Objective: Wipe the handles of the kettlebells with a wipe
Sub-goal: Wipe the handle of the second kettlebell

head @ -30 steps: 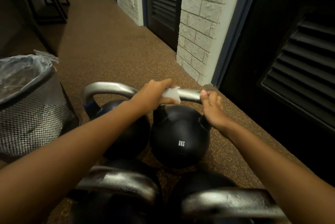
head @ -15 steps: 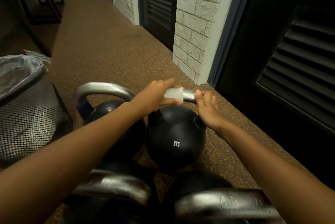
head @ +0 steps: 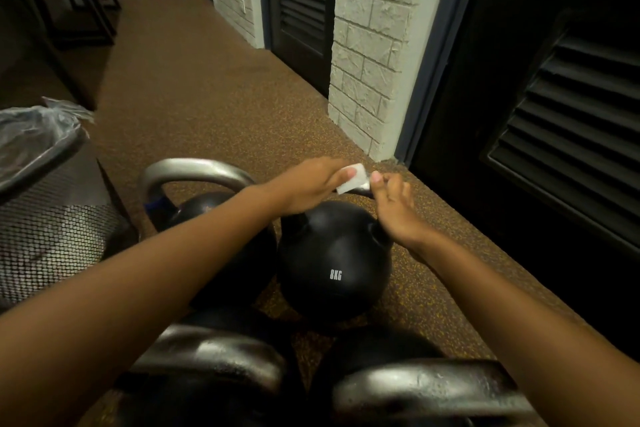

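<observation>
Centre frame: pinching wipe (head: pixel 351 179) on handle (head: pixel 364 192) with left hand (head: pixel 304 186), gripping handle end with right hand (head: pixel 393 208). Risk: missing covered end.

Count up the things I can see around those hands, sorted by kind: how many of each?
Kettlebells: 4 (8 kg kettlebell, one left of it, two nearest the camera)
Wipe: 1
Mesh bin: 1
Total: 6
</observation>
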A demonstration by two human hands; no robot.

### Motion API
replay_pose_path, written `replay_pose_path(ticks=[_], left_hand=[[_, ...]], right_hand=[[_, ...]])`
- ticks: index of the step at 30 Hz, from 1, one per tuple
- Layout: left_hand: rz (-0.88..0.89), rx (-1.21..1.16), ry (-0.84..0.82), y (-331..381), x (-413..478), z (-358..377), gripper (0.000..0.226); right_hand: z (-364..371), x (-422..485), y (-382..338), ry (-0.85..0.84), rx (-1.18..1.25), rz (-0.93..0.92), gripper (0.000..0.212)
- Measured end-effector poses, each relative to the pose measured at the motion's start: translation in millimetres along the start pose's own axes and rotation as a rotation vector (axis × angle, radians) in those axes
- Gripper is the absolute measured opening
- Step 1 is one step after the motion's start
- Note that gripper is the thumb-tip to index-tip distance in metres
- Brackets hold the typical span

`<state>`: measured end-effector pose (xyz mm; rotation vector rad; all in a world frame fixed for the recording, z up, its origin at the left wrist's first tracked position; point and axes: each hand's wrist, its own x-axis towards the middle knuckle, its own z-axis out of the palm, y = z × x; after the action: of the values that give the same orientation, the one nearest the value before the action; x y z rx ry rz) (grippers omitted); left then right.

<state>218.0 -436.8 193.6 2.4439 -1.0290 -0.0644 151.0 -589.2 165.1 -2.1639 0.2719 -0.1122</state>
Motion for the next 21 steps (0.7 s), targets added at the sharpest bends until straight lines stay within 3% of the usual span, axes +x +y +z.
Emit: replay_pose_path(ticks=[3, 7, 11, 17, 21], left_hand=[[-0.051, -0.068, 0.046, -9.2, -14.4, -5.3, 0.040], [-0.280, -0.051, -0.105, -9.4, 3.4, -17.8, 0.041], [-0.247, 0.082, -0.167, 12.3, 25.7, -11.7, 0.036], [0.026, 0.062, 0.100, -13.6, -13.3, 5.6, 0.050], [-0.175, -0.058, 0.112, -23.8, -21.6, -4.4, 0.045]], right_hand=[[0.4, 0.3, -0.9, 0.020, -0.011, 0.001, 0.046], [1.8, 0.6, -1.7, 0.025, -0.011, -0.004, 0.046], [0.8, 0.7, -0.2, -0.003, 0.003, -0.001, 0.046], [-0.2, 0.7, 0.0, -0.003, -0.017, 0.005, 0.046], [1.7, 1.6, -0.9, -0.001, -0.023, 0.003, 0.046]])
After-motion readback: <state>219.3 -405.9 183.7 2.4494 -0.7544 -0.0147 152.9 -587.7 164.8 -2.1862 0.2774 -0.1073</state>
